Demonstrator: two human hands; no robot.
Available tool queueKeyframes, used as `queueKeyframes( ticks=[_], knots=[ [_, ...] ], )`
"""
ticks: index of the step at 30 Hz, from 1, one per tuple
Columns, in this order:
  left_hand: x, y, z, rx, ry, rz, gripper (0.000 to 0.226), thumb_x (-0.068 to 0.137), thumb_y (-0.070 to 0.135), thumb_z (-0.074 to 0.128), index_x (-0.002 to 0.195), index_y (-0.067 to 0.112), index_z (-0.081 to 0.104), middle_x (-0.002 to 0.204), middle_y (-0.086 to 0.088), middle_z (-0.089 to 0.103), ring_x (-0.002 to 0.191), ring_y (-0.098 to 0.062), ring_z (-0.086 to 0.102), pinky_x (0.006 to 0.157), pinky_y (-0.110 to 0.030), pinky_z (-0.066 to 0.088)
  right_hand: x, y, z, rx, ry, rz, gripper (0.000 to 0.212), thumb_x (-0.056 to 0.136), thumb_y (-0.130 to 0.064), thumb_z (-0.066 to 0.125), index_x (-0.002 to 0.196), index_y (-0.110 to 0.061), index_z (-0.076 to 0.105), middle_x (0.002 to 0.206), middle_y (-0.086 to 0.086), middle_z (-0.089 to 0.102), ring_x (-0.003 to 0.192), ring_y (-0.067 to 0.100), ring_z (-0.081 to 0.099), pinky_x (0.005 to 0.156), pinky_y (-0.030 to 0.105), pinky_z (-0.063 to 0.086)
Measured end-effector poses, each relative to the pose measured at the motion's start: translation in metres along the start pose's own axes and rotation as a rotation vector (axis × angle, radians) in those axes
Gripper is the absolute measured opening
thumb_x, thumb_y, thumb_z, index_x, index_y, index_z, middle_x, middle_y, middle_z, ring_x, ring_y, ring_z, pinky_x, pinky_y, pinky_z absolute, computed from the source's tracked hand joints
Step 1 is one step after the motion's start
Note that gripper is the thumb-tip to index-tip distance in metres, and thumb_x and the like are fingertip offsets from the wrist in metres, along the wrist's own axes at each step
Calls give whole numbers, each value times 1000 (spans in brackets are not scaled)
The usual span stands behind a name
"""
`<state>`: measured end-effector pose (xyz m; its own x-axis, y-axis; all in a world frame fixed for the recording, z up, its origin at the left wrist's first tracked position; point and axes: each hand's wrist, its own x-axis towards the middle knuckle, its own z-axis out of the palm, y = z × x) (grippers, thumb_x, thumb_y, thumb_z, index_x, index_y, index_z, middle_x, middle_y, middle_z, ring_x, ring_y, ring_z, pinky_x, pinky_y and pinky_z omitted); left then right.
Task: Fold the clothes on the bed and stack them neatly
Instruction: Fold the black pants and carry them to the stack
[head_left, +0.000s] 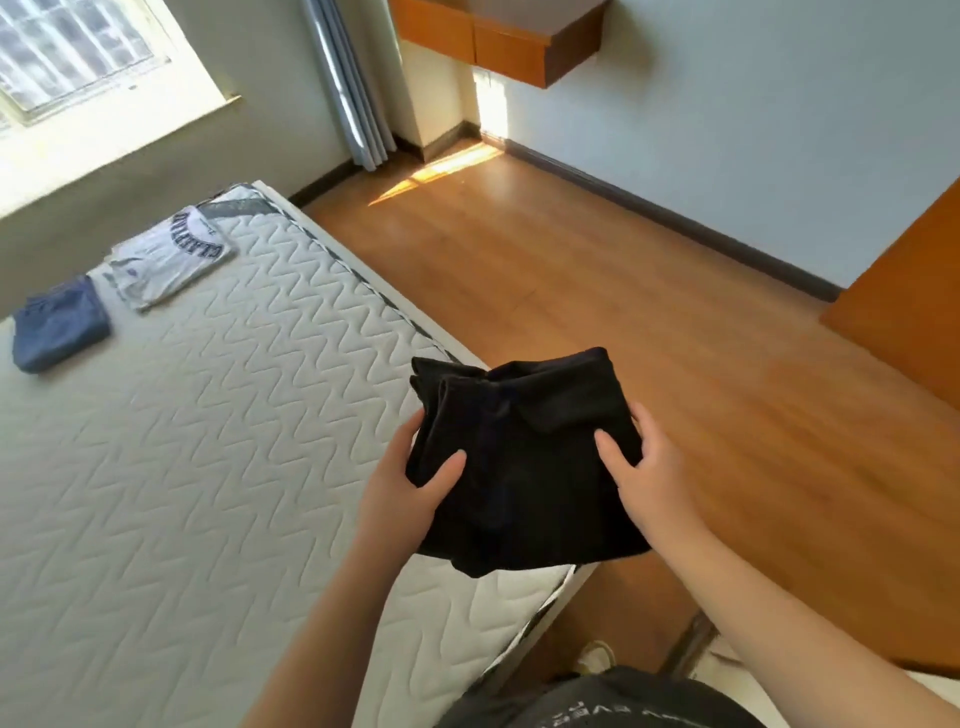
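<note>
Both hands, left (415, 480) and right (641, 467), grip our folded black garment (519, 457) above the bed (208, 415); next, we judge, stacking by the grey shirt (169, 260).

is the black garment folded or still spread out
Folded: the black garment is a compact layered bundle, stacked edges showing at its far left corner, held between left hand and right hand.

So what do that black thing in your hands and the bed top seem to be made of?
The black garment looks like soft matte woven fabric: it drapes and creases limply, without shine; the exact fibre can't be told. The mattress top appears to be pale quilted textile, with stitched zigzag ridges and a padded look.
</note>
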<state>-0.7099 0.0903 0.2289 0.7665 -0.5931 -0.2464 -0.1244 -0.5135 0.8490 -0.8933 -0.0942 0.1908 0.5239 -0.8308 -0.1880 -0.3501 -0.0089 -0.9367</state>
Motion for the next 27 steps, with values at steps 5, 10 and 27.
queueKeyframes(
  ticks=[5, 10, 27],
  knots=[
    [-1, 0, -3, -74, 119, -91, 63, 81, 55, 71, 135, 52, 40, 121, 24, 60, 108, -5, 61, 93, -37, 55, 36, -16, 5, -53, -130, -54, 48, 93, -45, 59, 137, -44, 42, 122, -33, 52, 106, -16, 50, 85, 12, 40],
    [6, 3, -8, -134, 163, -140, 54, 80, 55, 72, 124, 65, 42, 122, 25, 60, 108, -5, 62, 94, -40, 56, 56, -30, 11, -86, -180, -61, 45, 93, -44, 60, 134, -49, 42, 113, -43, 49, 99, -27, 47, 73, -1, 38],
    [140, 67, 55, -208, -36, 15, 43, 81, 53, 72, 111, 70, 47, 111, 28, 65, 103, -6, 67, 90, -40, 58, 154, -30, -54, -137, 32, -6, 56, 91, -49, 59, 142, -42, 37, 134, -19, 52, 122, 10, 52, 95, 29, 49]
  ],
)
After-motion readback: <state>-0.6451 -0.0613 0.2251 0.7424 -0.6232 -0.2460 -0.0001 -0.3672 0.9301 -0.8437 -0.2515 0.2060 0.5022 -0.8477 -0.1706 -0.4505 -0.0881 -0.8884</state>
